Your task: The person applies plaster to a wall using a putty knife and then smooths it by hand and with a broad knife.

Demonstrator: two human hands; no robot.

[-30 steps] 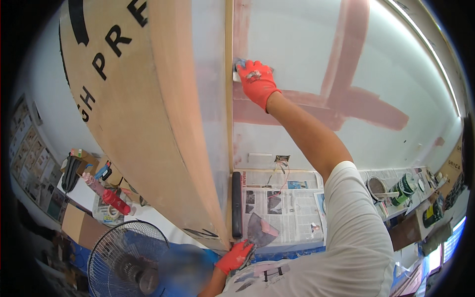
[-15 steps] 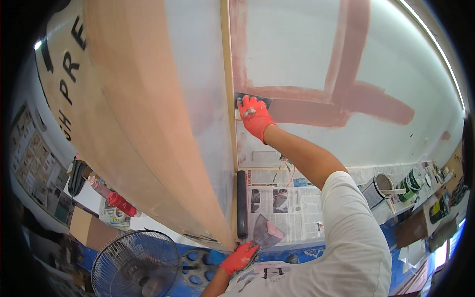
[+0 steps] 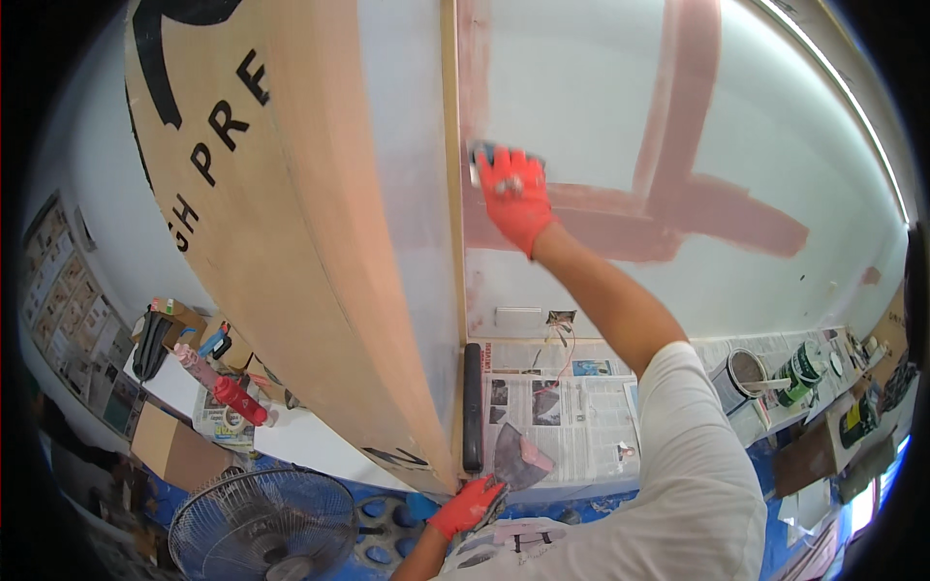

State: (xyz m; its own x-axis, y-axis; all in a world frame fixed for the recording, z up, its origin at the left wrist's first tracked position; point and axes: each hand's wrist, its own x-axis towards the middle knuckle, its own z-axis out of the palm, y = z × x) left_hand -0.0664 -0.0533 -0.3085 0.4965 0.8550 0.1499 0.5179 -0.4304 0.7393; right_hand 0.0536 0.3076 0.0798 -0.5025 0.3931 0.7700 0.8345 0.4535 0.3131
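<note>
My right hand [image 3: 517,201], in a red-orange glove, is raised to the white wall, closed around a dark flat filling blade [image 3: 532,158]. The blade is near the wall's left corner, above a wide band of pinkish-brown filler [image 3: 620,232]. Low down near my body, my left hand [image 3: 467,507], gloved alike, is closed on a putty knife [image 3: 519,455]. A pink lump of filler [image 3: 535,455] sits on its broad grey blade. The knife's handle is mostly hidden in the glove.
A tall wooden panel [image 3: 320,242] stands at my left, beside a black bar [image 3: 472,407]. Newspaper [image 3: 581,416] covers the bench below the wall. Loose wires hang from a wall box [image 3: 561,318]. Tins [image 3: 744,373] stand right; a fan [image 3: 266,523] stands lower left.
My right hand has moved up the wall with its blade, away from the horizontal filler band. My left hand still holds the putty knife low down. The whole view has shifted slightly.
</note>
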